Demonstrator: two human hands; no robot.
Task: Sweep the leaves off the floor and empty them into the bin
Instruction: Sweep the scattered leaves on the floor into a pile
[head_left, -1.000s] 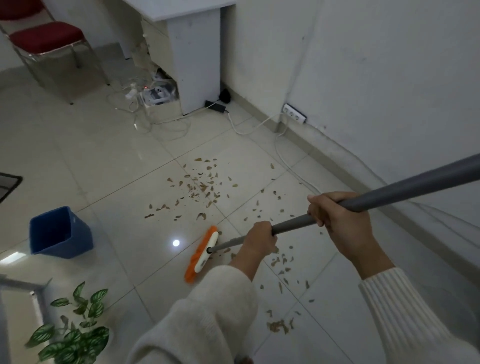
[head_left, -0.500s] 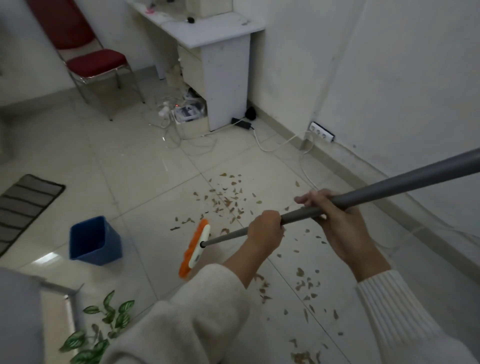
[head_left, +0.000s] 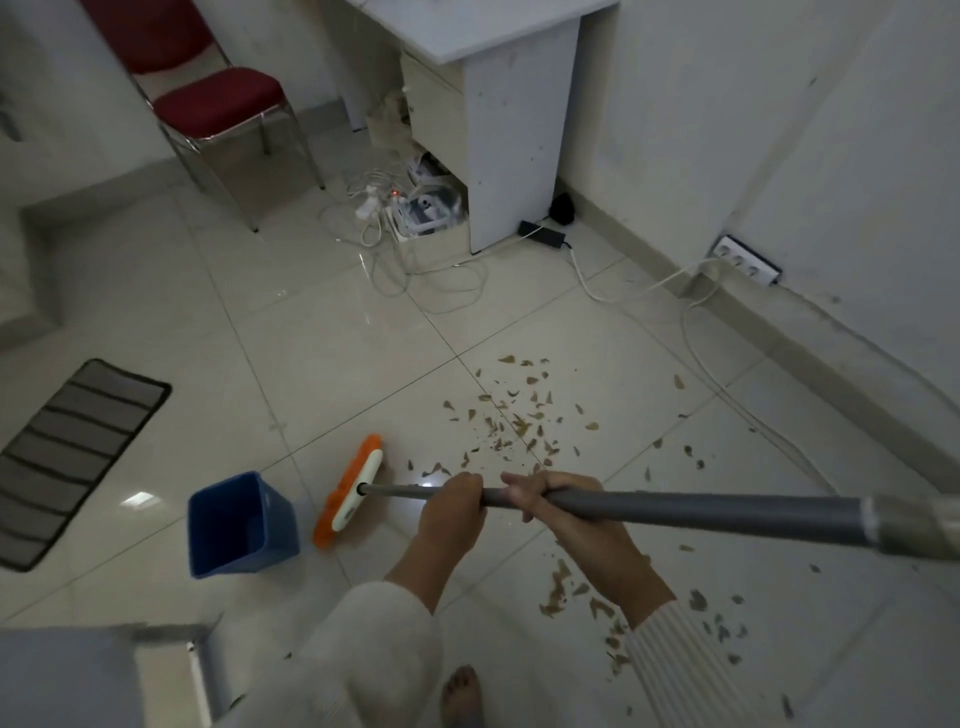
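Both hands grip the broom handle (head_left: 675, 512), a grey pole that runs from the right edge of the frame to the broom head (head_left: 350, 491) at lower centre-left. The left hand (head_left: 452, 512) sits nearer the head, fingers closed around the pole from above. The right hand (head_left: 566, 519) sits just beside it on the right, fingers wrapped around the pole, knuckles toward the camera. The two hands are close together, almost touching. White sleeves cover both forearms.

The head has orange bristles on a white block. It stands on the tile floor (head_left: 311, 338) just right of the bin (head_left: 241, 525), bristle side facing away from the leaves.

The bin is blue, square and open-topped. It stands upright at lower left of the frame; its inside looks dark, and contents cannot be told.

Leaves (head_left: 519, 421) lie scattered on the floor in two groups: one at centre frame above the hands, one at lower right below the right wrist. Both groups lie to the right of the head, apart from it.

A striped mat (head_left: 67, 452) lies at the left edge. A red chair (head_left: 218, 104) stands at upper left. A white desk (head_left: 519, 119) stands at top centre, with cables (head_left: 415, 260) and a power strip on the floor under it. A bare foot (head_left: 460, 693) shows at the bottom edge.
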